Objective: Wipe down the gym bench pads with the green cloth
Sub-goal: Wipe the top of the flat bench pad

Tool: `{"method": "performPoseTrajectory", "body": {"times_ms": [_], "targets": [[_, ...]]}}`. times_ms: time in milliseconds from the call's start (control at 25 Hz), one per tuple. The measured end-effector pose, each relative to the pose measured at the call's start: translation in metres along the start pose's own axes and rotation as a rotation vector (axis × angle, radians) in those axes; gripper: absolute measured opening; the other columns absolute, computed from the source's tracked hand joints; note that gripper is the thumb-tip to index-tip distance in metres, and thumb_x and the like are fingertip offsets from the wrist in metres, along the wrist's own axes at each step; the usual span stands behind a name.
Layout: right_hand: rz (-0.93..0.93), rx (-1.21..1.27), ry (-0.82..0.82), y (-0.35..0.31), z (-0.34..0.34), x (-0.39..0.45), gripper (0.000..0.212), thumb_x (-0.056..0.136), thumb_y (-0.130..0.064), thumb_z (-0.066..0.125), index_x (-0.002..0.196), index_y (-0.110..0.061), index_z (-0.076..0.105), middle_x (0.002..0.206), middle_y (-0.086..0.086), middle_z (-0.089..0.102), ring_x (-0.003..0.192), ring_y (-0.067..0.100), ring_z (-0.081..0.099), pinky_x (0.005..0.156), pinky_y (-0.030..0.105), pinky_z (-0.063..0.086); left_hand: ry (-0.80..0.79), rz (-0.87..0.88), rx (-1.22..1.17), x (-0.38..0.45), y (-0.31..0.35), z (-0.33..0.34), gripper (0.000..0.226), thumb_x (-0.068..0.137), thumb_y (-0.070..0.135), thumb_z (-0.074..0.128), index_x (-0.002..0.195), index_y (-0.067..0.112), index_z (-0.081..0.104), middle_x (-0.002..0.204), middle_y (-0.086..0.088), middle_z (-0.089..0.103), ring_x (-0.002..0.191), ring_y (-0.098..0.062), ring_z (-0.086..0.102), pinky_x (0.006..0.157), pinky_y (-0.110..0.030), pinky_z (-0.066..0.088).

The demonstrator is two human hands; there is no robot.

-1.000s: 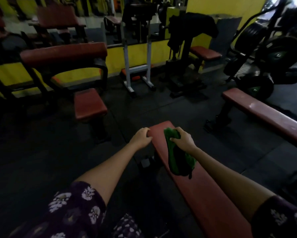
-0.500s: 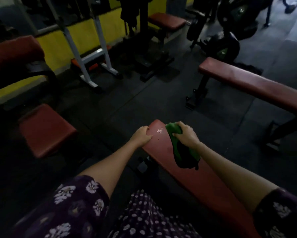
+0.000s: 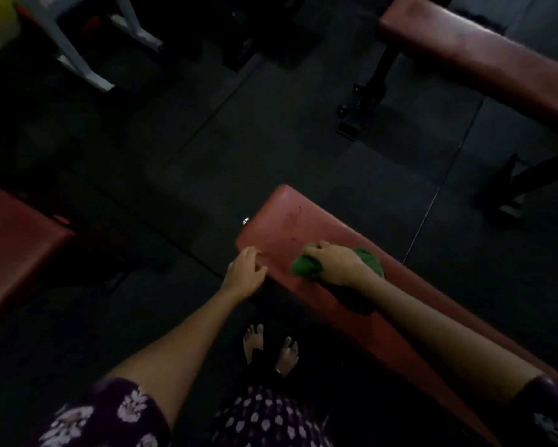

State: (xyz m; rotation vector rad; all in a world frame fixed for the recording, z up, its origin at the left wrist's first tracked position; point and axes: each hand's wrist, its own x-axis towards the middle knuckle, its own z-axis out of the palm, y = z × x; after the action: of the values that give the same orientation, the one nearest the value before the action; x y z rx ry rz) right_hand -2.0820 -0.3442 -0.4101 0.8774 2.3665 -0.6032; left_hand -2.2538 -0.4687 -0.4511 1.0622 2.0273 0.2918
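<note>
A long red bench pad [image 3: 290,221] runs from the middle of the view down to the lower right. My right hand [image 3: 335,261] presses a bunched green cloth [image 3: 303,264] flat onto the pad a little back from its far end; more of the cloth shows behind my wrist. My left hand [image 3: 243,272] rests on the pad's left edge beside it, fingers curled over the rim. The pad's far end carries a few dark specks.
A second red bench [image 3: 484,56] on a black frame crosses the upper right. A red seat pad [image 3: 16,246] sits at the left. A white rack leg [image 3: 77,56] stands at the upper left. Dark rubber floor lies between them; my bare feet [image 3: 269,348] stand beside the bench.
The camera has tilted down toward the floor. My right hand has drawn the cloth back along the pad toward me, away from its far end. My left hand has slid back along the left edge.
</note>
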Motion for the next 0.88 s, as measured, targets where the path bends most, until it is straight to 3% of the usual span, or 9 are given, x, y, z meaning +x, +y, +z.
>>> {"method": "performPoseTrajectory", "body": {"times_ms": [120, 280, 360, 440, 480, 600, 640, 800, 880], "targets": [[-0.014, -0.074, 0.094, 0.017, 0.033, 0.056, 0.053, 0.091, -0.036, 0.053, 0.14, -0.027, 0.035, 0.131, 0.012, 0.043, 0.111, 0.034, 0.051, 0.087, 0.041, 0.045, 0.172, -0.039, 0.051, 0.04, -0.033, 0.027, 0.057, 0.093, 0.025, 0.055, 0.144, 0.011, 0.033, 0.156, -0.008, 0.016, 0.143, -0.022, 0.019, 0.115, -0.042, 0.018], [0.108, -0.101, 0.482, 0.013, 0.108, 0.096, 0.055, 0.087, -0.053, 0.046, 0.138, -0.031, 0.044, 0.132, 0.017, 0.05, 0.102, 0.035, 0.053, 0.08, 0.042, 0.044, 0.382, -0.001, 0.029, 0.112, -0.048, 0.05, 0.064, 0.098, 0.033, 0.043, 0.151, 0.015, 0.012, 0.159, -0.003, 0.005, 0.146, -0.02, 0.007, 0.115, -0.047, 0.006], [0.0, -0.197, 0.638, 0.013, 0.132, 0.102, 0.05, 0.084, -0.047, 0.051, 0.132, -0.032, 0.051, 0.123, 0.019, 0.057, 0.091, 0.033, 0.055, 0.071, 0.039, 0.043, 0.412, 0.036, 0.053, 0.137, -0.05, 0.06, 0.058, 0.1, 0.036, 0.035, 0.15, 0.017, 0.015, 0.158, -0.003, 0.013, 0.144, -0.02, 0.016, 0.114, -0.046, 0.011], [-0.132, -0.35, 0.738, 0.037, 0.12, 0.117, 0.044, 0.085, -0.039, 0.051, 0.128, -0.031, 0.056, 0.116, 0.02, 0.06, 0.082, 0.032, 0.056, 0.065, 0.036, 0.042, 0.5, 0.079, 0.076, 0.147, -0.054, 0.069, 0.055, 0.097, 0.041, 0.028, 0.147, 0.016, 0.031, 0.149, -0.007, 0.037, 0.132, -0.025, 0.041, 0.105, -0.045, 0.03], [-0.077, -0.331, 0.759, 0.047, 0.104, 0.128, 0.042, 0.086, -0.038, 0.049, 0.127, -0.03, 0.058, 0.115, 0.02, 0.06, 0.082, 0.034, 0.057, 0.065, 0.037, 0.043, 0.546, 0.097, 0.066, 0.149, -0.057, 0.073, 0.057, 0.095, 0.042, 0.026, 0.142, 0.015, 0.04, 0.141, -0.009, 0.047, 0.122, -0.027, 0.051, 0.098, -0.043, 0.038], [0.416, 0.009, 0.779, 0.047, 0.074, 0.159, 0.045, 0.088, -0.037, 0.055, 0.132, -0.028, 0.051, 0.12, 0.02, 0.053, 0.095, 0.038, 0.054, 0.076, 0.044, 0.044, 0.628, 0.137, 0.031, 0.151, -0.063, 0.081, 0.056, 0.091, 0.039, 0.028, 0.134, 0.013, 0.052, 0.13, -0.01, 0.058, 0.109, -0.029, 0.06, 0.087, -0.041, 0.045], [0.397, 0.016, 0.788, 0.035, 0.076, 0.164, 0.046, 0.088, -0.037, 0.056, 0.132, -0.027, 0.052, 0.119, 0.021, 0.054, 0.095, 0.038, 0.054, 0.075, 0.043, 0.044, 0.631, 0.138, 0.028, 0.151, -0.063, 0.081, 0.055, 0.091, 0.038, 0.029, 0.134, 0.013, 0.052, 0.129, -0.011, 0.059, 0.108, -0.029, 0.06, 0.086, -0.04, 0.046], [-0.196, -0.3, 0.716, 0.029, 0.086, 0.163, 0.042, 0.087, -0.038, 0.046, 0.127, -0.028, 0.057, 0.111, 0.018, 0.06, 0.078, 0.033, 0.057, 0.06, 0.035, 0.043, 0.629, 0.157, 0.036, 0.149, -0.064, 0.082, 0.052, 0.091, 0.035, 0.03, 0.132, 0.012, 0.054, 0.129, -0.011, 0.059, 0.109, -0.029, 0.061, 0.086, -0.04, 0.046], [-0.041, -0.212, 0.687, 0.047, 0.06, 0.175, 0.042, 0.09, -0.037, 0.05, 0.132, -0.029, 0.052, 0.116, 0.017, 0.056, 0.085, 0.033, 0.056, 0.064, 0.036, 0.043, 0.633, 0.153, 0.019, 0.15, -0.062, 0.082, 0.053, 0.091, 0.035, 0.031, 0.132, 0.012, 0.054, 0.129, -0.01, 0.059, 0.11, -0.028, 0.06, 0.087, -0.04, 0.045]]}}
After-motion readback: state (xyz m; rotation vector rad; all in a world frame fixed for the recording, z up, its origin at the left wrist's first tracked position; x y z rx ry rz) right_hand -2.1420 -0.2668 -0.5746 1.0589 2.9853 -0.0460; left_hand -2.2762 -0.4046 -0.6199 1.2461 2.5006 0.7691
